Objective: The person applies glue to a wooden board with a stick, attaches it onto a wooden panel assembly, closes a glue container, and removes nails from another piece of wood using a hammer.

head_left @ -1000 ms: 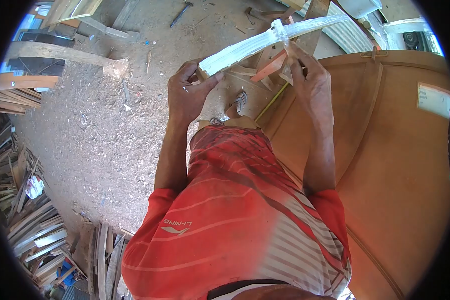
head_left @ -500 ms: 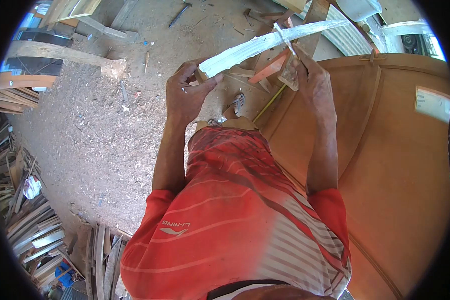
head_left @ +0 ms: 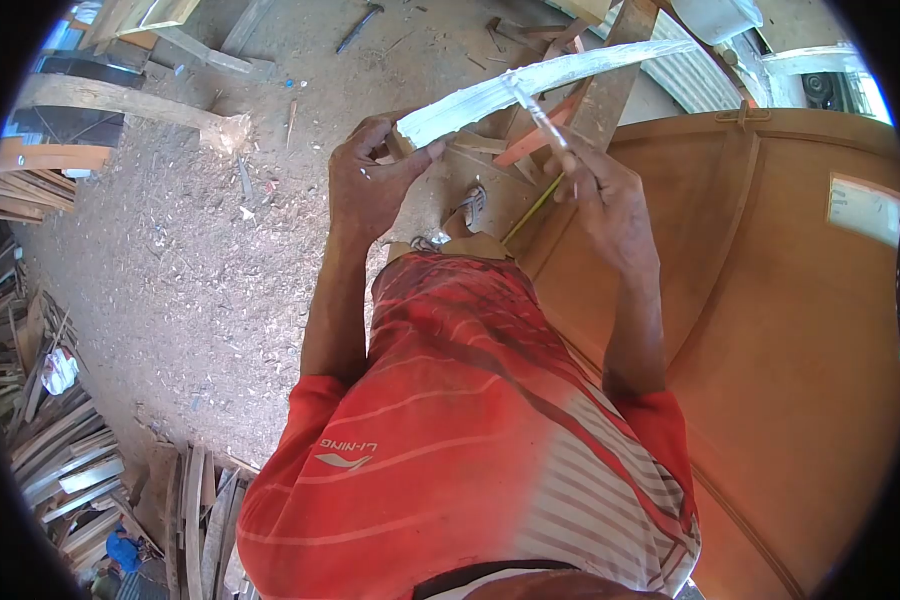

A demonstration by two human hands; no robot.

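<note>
Holding up, ahead of the body and above the floor [head_left: 200, 300], a long, curved, tapering wooden piece coated white on its upper face [head_left: 590, 70]. Pinching its blunt, bare-edged end in the left hand [head_left: 373, 185], with thumb on the near side and fingers curled around the far side; marked with small white specks near the thumb. Pointing the wood's narrow end away to the right, clear of both hands.

Pinching a slim, stick-like tool smeared with white [head_left: 542, 120] between thumb and fingers of the right hand [head_left: 610, 195], with the other fingers folded in. Setting the tool's tip at the white face, nearer the left hand than the narrow end; cannot tell how hard it is pressed.

Wearing a red shirt with pale stripes [head_left: 410, 470]. Standing beside a broad brown wooden panel with raised moulding [head_left: 780, 400], on the right. Seen beyond the hands: a salmon-coloured wooden strip [head_left: 538, 137], a dark hammer on the floor [head_left: 358, 30] and a white bucket [head_left: 720, 15]. Stacked at lower left: weathered wooden offcuts [head_left: 90, 475].
</note>
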